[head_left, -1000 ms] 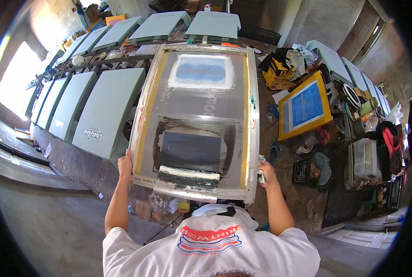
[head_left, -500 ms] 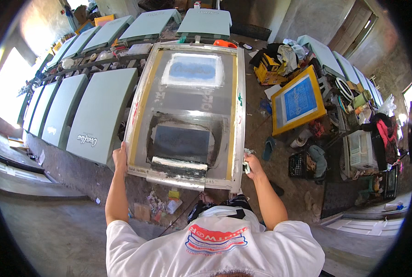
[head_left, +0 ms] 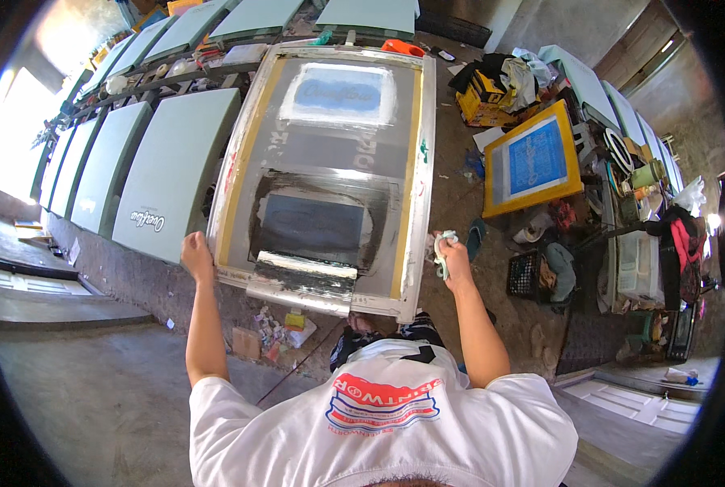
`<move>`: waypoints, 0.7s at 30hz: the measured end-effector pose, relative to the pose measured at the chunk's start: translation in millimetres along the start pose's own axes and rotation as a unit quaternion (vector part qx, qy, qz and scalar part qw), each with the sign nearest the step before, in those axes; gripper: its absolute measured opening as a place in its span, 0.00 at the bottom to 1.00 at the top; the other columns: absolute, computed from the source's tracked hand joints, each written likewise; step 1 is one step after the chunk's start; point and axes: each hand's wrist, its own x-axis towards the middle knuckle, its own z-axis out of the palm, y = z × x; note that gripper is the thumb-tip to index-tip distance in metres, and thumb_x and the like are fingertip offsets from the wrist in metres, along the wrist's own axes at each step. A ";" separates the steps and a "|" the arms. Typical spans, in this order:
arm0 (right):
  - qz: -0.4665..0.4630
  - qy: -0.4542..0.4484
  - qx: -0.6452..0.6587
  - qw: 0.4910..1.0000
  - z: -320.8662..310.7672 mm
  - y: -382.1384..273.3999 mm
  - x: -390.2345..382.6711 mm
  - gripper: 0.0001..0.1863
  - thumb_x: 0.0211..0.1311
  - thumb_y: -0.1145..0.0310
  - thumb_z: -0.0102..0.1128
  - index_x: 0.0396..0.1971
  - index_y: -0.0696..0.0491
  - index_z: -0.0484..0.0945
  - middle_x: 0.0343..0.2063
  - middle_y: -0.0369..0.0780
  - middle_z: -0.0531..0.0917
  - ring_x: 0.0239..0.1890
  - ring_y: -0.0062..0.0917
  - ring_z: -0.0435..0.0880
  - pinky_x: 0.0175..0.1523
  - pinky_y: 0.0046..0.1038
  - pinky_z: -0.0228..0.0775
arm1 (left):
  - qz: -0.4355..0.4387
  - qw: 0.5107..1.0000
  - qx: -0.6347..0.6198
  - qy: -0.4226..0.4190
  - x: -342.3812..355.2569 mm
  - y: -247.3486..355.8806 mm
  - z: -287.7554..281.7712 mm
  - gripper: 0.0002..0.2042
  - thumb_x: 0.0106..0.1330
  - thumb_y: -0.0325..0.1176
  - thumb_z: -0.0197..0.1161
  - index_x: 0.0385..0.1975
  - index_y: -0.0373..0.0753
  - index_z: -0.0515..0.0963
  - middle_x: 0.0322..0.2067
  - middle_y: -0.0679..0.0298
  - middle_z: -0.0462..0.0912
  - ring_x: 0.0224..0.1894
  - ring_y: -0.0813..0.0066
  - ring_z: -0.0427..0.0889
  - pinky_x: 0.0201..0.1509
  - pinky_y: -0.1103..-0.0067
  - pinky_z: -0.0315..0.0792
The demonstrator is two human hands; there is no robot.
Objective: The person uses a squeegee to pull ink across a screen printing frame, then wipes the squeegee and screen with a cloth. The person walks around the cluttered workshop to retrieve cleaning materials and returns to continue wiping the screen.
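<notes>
A large screen-printing frame (head_left: 425, 187) lies in front of me, its grey mesh holding two window-shaped areas. The far window (head_left: 338, 93) is blue with a white border; dark ink is smeared around the near window (head_left: 314, 221). A wide squeegee (head_left: 305, 280) with dark ink on it rests across the near end. My left hand (head_left: 197, 256) is closed in a loose fist just beside the frame's near left side, with nothing visible in it. My right hand (head_left: 457, 264) grips a crumpled pale cloth (head_left: 443, 250), a little away from the frame's right side.
Pale green panels (head_left: 180, 174) stand in rows at the left and back. At the right are a yellow-framed screen (head_left: 533, 158), a black crate (head_left: 524, 274), and a cluttered rack with a clear plastic bin (head_left: 638, 264). Small scraps (head_left: 277, 333) litter the floor near my feet.
My left hand has come off the frame's left side and closed. My right hand, with the cloth, has moved away from the right side. The view has tilted slightly, shifting the frame upward.
</notes>
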 end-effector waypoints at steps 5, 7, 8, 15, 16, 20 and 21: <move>-0.110 0.031 0.007 0.993 1.0 -64.1 10.9 0.16 0.69 0.76 0.54 0.52 0.59 0.85 0.42 0.38 0.87 0.40 0.22 0.87 0.41 0.25 0.76 | 0.008 0.994 -0.049 0.097 -34.3 11.0 -27.0 0.10 0.70 0.29 0.63 0.45 0.31 0.82 0.41 0.57 0.85 0.44 0.67 0.84 0.51 0.73 0.77; -0.147 0.018 -0.016 0.989 7.7 -94.1 21.6 0.15 0.67 0.76 0.55 0.49 0.59 0.86 0.41 0.38 0.88 0.40 0.21 0.87 0.41 0.25 0.76 | -0.002 0.991 -0.078 0.110 -50.6 27.6 -40.0 0.09 0.70 0.26 0.63 0.46 0.30 0.81 0.41 0.58 0.84 0.44 0.69 0.83 0.51 0.74 0.77; -0.166 0.007 -0.019 0.986 12.1 -105.8 28.8 0.14 0.66 0.77 0.56 0.48 0.59 0.86 0.41 0.38 0.88 0.39 0.21 0.87 0.41 0.24 0.76 | -0.005 0.989 -0.086 0.117 -61.9 36.9 -45.1 0.09 0.71 0.25 0.62 0.46 0.30 0.81 0.41 0.59 0.84 0.44 0.70 0.83 0.51 0.75 0.77; -0.274 -0.074 -0.099 0.954 33.9 -151.1 86.5 0.12 0.64 0.77 0.62 0.46 0.56 0.86 0.37 0.36 0.88 0.38 0.19 0.85 0.43 0.24 0.76 | -0.061 0.964 -0.205 0.158 -187.2 109.9 -50.5 0.07 0.72 0.22 0.61 0.47 0.31 0.79 0.41 0.60 0.83 0.42 0.72 0.82 0.49 0.78 0.77; -0.287 -0.074 -0.163 0.941 34.3 -156.5 93.3 0.13 0.64 0.77 0.62 0.47 0.57 0.85 0.40 0.37 0.89 0.40 0.19 0.85 0.47 0.25 0.75 | -0.072 0.964 -0.204 0.156 -207.3 120.1 -49.5 0.07 0.72 0.22 0.60 0.47 0.31 0.79 0.41 0.61 0.82 0.42 0.73 0.82 0.49 0.78 0.77; -0.326 -0.135 -0.197 0.915 46.4 -179.2 116.9 0.13 0.61 0.75 0.64 0.46 0.58 0.85 0.43 0.43 0.88 0.44 0.33 0.87 0.53 0.30 0.76 | -0.116 0.954 -0.229 0.156 -271.1 166.0 -39.0 0.08 0.73 0.22 0.60 0.48 0.32 0.77 0.39 0.61 0.82 0.41 0.75 0.82 0.48 0.80 0.78; -0.385 -0.137 -0.234 0.882 49.5 -185.3 120.8 0.12 0.61 0.76 0.63 0.45 0.58 0.86 0.44 0.42 0.88 0.45 0.32 0.87 0.52 0.29 0.75 | -0.153 0.949 -0.222 0.163 -284.0 177.5 -35.0 0.08 0.73 0.22 0.60 0.48 0.32 0.77 0.38 0.62 0.82 0.41 0.76 0.82 0.48 0.80 0.78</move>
